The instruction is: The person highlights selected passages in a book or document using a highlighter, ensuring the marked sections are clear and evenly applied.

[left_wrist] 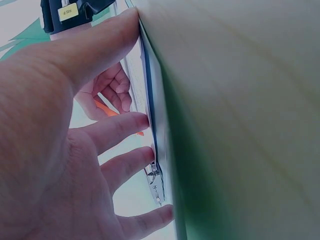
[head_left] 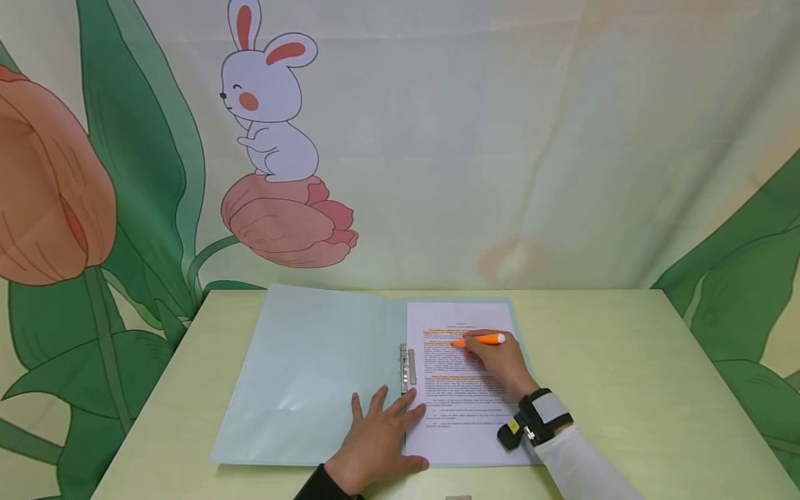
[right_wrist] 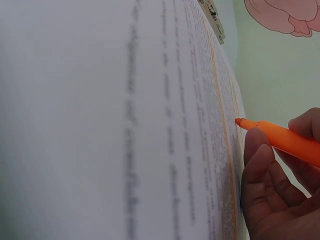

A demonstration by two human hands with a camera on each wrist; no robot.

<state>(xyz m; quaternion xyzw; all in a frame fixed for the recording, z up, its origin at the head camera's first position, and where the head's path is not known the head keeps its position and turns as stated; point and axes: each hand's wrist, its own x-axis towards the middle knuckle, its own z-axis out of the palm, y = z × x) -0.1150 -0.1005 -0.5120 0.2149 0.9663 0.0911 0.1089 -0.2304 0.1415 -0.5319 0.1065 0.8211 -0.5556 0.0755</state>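
An open pale blue folder (head_left: pixel 306 375) lies on the light table, with a printed sheet (head_left: pixel 459 430) on its right half under a metal clip (head_left: pixel 407 368). My right hand (head_left: pixel 500 362) grips an orange highlighter (head_left: pixel 480 340), its tip touching a text line near the top of the sheet; several lines there are marked orange. In the right wrist view the highlighter (right_wrist: pixel 285 141) meets the printed sheet (right_wrist: pixel 150 125). My left hand (head_left: pixel 378 437) lies flat with fingers spread, pressing the folder and the sheet's lower left edge beside the clip (left_wrist: pixel 155 184).
The light yellow-green table (head_left: pixel 625 375) has bare surface right of the folder and along its left side. A fabric backdrop (head_left: pixel 469 139) printed with a rabbit, tulips and leaves hangs right behind the table's far edge. A black wrist camera (head_left: pixel 531 422) sits on my right wrist.
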